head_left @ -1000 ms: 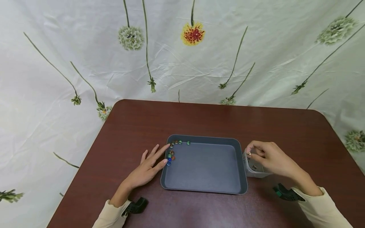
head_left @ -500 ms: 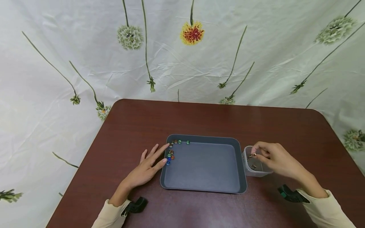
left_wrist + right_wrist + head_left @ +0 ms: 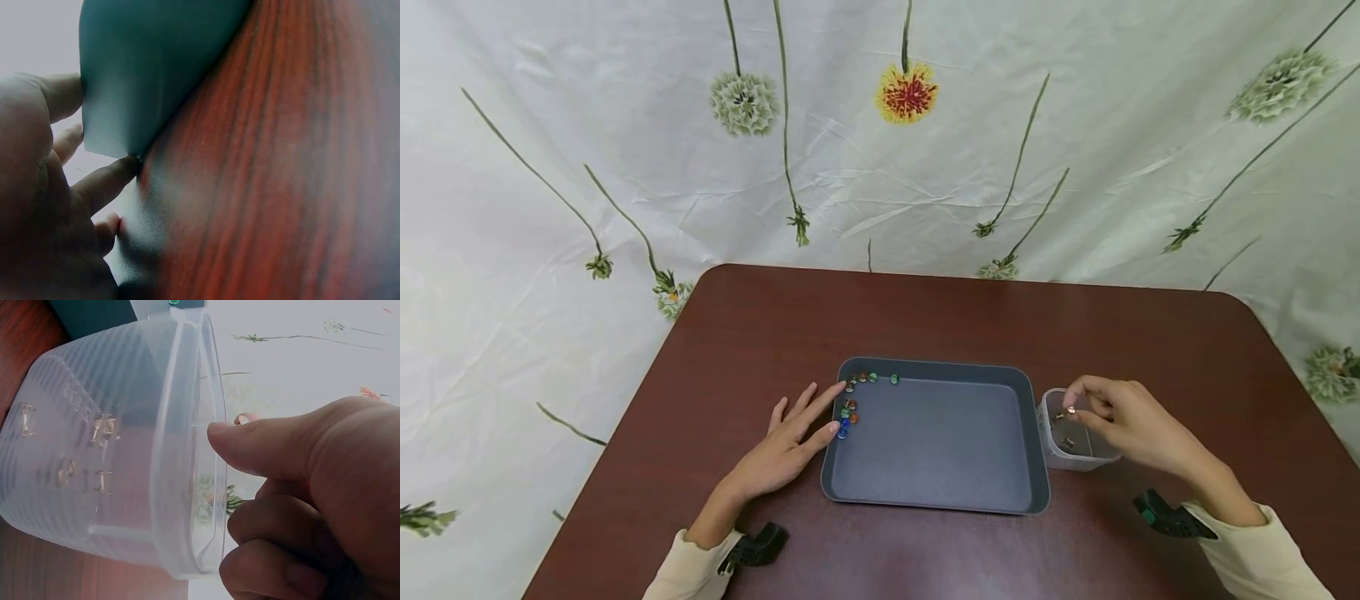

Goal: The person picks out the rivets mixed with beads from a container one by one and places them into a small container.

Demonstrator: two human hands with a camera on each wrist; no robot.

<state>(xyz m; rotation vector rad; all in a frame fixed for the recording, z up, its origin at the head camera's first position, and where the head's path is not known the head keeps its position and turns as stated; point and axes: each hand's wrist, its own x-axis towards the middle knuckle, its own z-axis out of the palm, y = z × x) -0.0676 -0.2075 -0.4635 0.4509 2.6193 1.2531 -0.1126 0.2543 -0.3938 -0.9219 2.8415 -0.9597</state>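
Observation:
My left hand (image 3: 782,454) reaches over the left edge of the grey tray (image 3: 940,442) with spread fingers, index fingertip and thumb at the rim. In the left wrist view its fingers meet the tray's outer wall (image 3: 134,81). Several small glass beads (image 3: 844,423), blue, green, orange and brown, lie along the tray's left side and far left corner. Over the clear plastic box (image 3: 1075,460), my right hand (image 3: 1123,421) pinches a small shiny copper-gold piece (image 3: 242,419) between thumb and index finger; its other fingers curl in. Several gold spool-shaped pieces (image 3: 103,428) lie in the box.
The box stands against the tray's right side on a dark red-brown wooden table (image 3: 925,312). Behind the table hangs a white cloth (image 3: 850,175) printed with flowers. A green bead (image 3: 894,379) sits apart at the tray's far edge.
My right hand has shifted a little to the right, from the box's tray-side rim to over its opening, with the copper-gold piece still pinched. The left hand has stayed in place.

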